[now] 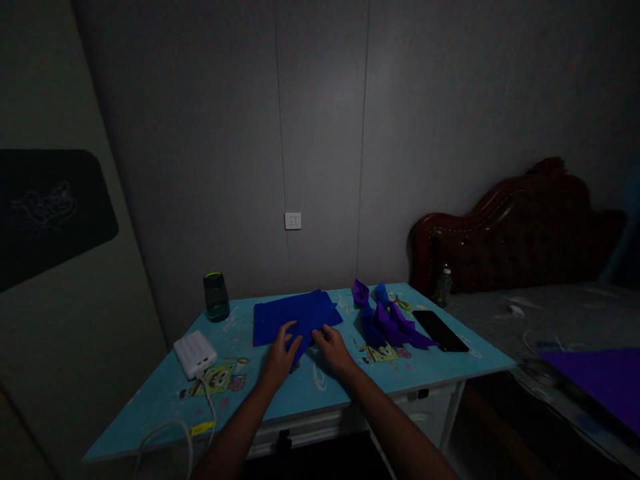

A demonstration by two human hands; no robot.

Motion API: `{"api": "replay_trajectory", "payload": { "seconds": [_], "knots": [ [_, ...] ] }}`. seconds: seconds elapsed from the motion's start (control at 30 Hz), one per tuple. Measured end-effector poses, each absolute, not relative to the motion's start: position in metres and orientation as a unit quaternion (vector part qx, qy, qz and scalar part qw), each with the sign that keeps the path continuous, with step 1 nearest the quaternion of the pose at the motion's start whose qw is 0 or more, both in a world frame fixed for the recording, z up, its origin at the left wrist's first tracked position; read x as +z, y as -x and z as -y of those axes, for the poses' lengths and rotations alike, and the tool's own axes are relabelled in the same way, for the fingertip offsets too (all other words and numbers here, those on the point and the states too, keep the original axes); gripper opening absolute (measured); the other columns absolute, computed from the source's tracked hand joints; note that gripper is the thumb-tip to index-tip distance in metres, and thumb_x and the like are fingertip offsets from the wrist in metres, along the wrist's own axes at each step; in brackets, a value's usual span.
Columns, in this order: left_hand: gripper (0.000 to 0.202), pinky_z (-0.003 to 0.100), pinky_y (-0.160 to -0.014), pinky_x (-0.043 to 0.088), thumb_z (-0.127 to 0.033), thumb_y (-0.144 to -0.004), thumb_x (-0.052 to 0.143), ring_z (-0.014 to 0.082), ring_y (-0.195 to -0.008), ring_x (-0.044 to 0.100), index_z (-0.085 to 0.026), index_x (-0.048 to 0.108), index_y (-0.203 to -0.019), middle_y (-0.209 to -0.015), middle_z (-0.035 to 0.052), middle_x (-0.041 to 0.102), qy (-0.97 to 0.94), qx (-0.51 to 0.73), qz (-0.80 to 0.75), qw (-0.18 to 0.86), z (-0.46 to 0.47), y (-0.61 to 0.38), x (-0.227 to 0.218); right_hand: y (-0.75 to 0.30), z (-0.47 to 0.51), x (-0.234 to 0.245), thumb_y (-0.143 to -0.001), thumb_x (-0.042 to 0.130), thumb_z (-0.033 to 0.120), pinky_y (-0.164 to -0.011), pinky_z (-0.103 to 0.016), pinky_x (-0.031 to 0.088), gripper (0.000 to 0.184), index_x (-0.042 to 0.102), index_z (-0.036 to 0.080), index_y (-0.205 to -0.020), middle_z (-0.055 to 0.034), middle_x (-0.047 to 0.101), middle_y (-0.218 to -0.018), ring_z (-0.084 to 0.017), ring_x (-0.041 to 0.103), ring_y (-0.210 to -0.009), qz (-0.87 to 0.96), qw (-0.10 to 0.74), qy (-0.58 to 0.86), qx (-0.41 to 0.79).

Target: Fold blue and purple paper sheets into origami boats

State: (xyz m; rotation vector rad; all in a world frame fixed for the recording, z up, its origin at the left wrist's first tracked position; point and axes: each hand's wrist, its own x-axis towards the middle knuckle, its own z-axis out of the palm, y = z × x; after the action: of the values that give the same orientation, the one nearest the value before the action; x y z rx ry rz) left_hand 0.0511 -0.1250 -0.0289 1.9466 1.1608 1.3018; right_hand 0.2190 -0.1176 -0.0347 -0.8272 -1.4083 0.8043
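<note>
Turquoise table (165, 407) carries blue sheets (280, 310); at their near edge, left hand (280, 353), fingers apart, touches folded paper (304, 345); right hand (334, 348) pinches it, perhaps for steadiness; purple shapes (395, 327) stand right of sheets.

Deep blue paper (302, 328), purple folded pieces (393, 325), turquoise cartoon-print tabletop (165, 395), grey wall (323, 133)

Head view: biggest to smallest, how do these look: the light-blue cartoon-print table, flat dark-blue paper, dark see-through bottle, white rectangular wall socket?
Largest first, as they look here:
1. Table
2. Flat dark-blue paper
3. Bottle
4. Wall socket
</note>
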Motion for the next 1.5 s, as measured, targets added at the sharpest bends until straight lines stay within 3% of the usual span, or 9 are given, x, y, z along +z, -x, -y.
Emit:
{"api": "replay_trajectory", "payload": {
  "seconds": [0.1, 0.17, 0.23, 0.47, 0.63, 0.77, 1.2, 1.4, 1.5],
  "knots": [
    [0.048, 0.031, -0.064, 0.058, -0.051, -0.093, 0.037, 0.0173, -0.072, 0.070, -0.020, 0.053, -0.127, -0.110, 0.0096, 0.069, -0.730, 0.493, -0.413, 0.233, 0.120, -0.050, -0.027, -0.220, 0.123, -0.030, -0.089, 0.050, 0.055, -0.062, -0.024, 0.044, 0.041, 0.061, 0.019, -0.073, -0.0002, 0.062, -0.067, -0.015, 0.056, -0.063, 0.624, 0.612, 0.361, 0.327],
    [0.043, 0.037, -0.089, 0.053, -0.049, -0.093, 0.040, 0.0220, -0.099, 0.067, -0.019, 0.064, -0.113, -0.112, 0.0108, 0.068, -0.741, 0.495, -0.401, 0.213, 0.117, -0.050, -0.027, -0.221, 0.125, -0.029, -0.093, 0.041, 0.055, -0.062, -0.025, 0.044, 0.046, 0.061, 0.019, -0.072, -0.0006, 0.061, -0.066, -0.015, 0.055, -0.062, 0.633, 0.607, 0.363, 0.315],
    [0.041, 0.038, -0.098, 0.047, -0.047, -0.092, 0.042, 0.0238, -0.108, 0.063, -0.018, 0.068, -0.104, -0.111, 0.0116, 0.069, -0.752, 0.489, -0.395, 0.200, 0.115, -0.049, -0.027, -0.221, 0.126, -0.029, -0.095, 0.037, 0.055, -0.061, -0.025, 0.043, 0.048, 0.060, 0.019, -0.071, -0.0003, 0.059, -0.065, -0.015, 0.054, -0.061, 0.642, 0.600, 0.366, 0.306],
    [0.039, 0.038, -0.091, 0.050, -0.047, -0.089, 0.051, 0.0250, -0.096, 0.068, -0.016, 0.067, -0.106, -0.104, 0.0113, 0.074, -0.777, 0.432, -0.412, 0.199, 0.116, -0.051, -0.035, -0.218, 0.117, -0.036, -0.097, 0.038, 0.047, -0.068, -0.025, 0.043, 0.042, 0.063, 0.018, -0.078, 0.0008, 0.062, -0.071, -0.015, 0.054, -0.066, 0.673, 0.568, 0.395, 0.261],
    [0.050, 0.038, -0.084, 0.052, -0.050, -0.075, 0.069, 0.0285, -0.091, 0.069, -0.015, 0.064, -0.111, -0.101, 0.0118, 0.075, -0.780, 0.414, -0.421, 0.209, 0.116, -0.053, -0.036, -0.218, 0.123, -0.033, -0.094, 0.048, 0.033, -0.080, -0.028, 0.046, 0.025, 0.067, 0.021, -0.103, -0.0035, 0.072, -0.091, -0.019, 0.064, -0.080, 0.704, 0.528, 0.416, 0.229],
    [0.044, 0.036, -0.084, 0.052, -0.048, -0.082, 0.062, 0.0266, -0.089, 0.070, -0.013, 0.065, -0.109, -0.100, 0.0117, 0.075, -0.782, 0.412, -0.414, 0.216, 0.118, -0.053, -0.033, -0.219, 0.127, -0.033, -0.090, 0.053, 0.029, -0.082, -0.029, 0.048, 0.027, 0.066, 0.022, -0.112, -0.0052, 0.074, -0.098, -0.022, 0.066, -0.087, 0.712, 0.512, 0.430, 0.215],
    [0.040, 0.034, -0.092, 0.049, -0.044, -0.089, 0.051, 0.0251, -0.099, 0.068, -0.019, 0.064, -0.117, -0.108, 0.0094, 0.073, -0.782, 0.420, -0.388, 0.247, 0.124, -0.053, -0.030, -0.220, 0.121, -0.036, -0.090, 0.048, 0.028, -0.071, -0.027, 0.049, 0.025, 0.068, 0.015, -0.096, -0.0042, 0.072, -0.085, -0.019, 0.064, -0.073, 0.705, 0.517, 0.443, 0.196],
    [0.047, 0.035, -0.091, 0.049, -0.051, -0.088, 0.045, 0.0267, -0.101, 0.068, -0.016, 0.064, -0.113, -0.107, 0.0110, 0.074, -0.718, 0.471, -0.451, 0.244, 0.113, -0.049, -0.031, -0.218, 0.127, -0.031, -0.095, 0.047, 0.037, -0.062, -0.024, 0.046, 0.041, 0.054, 0.014, -0.129, -0.0011, 0.068, -0.073, -0.014, 0.058, -0.061, 0.688, 0.526, 0.469, 0.172],
    [0.050, 0.039, -0.086, 0.050, -0.056, -0.088, 0.041, 0.0291, -0.095, 0.069, -0.015, 0.064, -0.106, -0.099, 0.0127, 0.074, -0.668, 0.499, -0.501, 0.233, 0.104, -0.045, -0.032, -0.218, 0.138, -0.027, -0.096, 0.047, 0.038, -0.061, -0.021, 0.044, 0.046, 0.046, 0.017, -0.136, 0.0011, 0.066, -0.072, -0.013, 0.058, -0.060, 0.759, 0.463, 0.432, 0.150]
  ]
}}
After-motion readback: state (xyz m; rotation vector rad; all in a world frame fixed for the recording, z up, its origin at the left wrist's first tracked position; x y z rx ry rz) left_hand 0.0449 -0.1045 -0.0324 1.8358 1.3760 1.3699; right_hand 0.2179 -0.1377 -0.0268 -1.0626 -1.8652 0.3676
